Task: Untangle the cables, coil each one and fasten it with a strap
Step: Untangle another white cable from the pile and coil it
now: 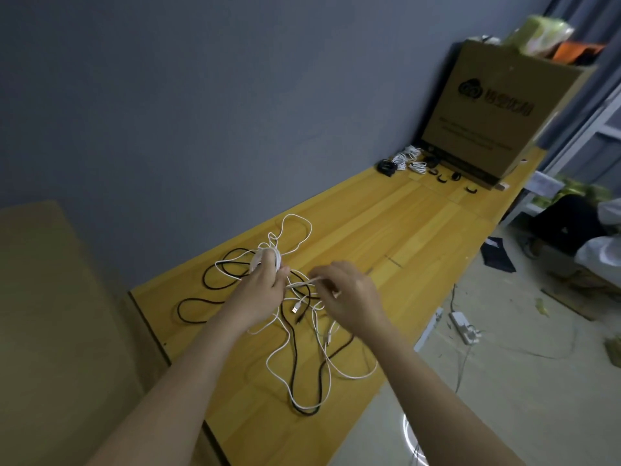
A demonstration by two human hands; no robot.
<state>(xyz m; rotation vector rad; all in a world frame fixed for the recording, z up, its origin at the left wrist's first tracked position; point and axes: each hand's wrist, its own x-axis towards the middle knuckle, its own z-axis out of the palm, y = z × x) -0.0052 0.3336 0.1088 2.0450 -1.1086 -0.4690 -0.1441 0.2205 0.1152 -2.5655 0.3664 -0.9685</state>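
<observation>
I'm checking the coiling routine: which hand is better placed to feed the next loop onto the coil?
Probably the right hand: it pinches the loose white cable, while the left hand holds the coil.

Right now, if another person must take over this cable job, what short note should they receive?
Left hand: grips a partly wound coil of white cable.
Right hand: its fingers pinch the same white cable, feeding it toward the coil.
On the wooden table: a loose black cable tangled with white loops.
Done: several small bundles lie at the far end by the cardboard box, with loose straps near them.
Left: finish this coil, strap it, then do the rest.
</observation>
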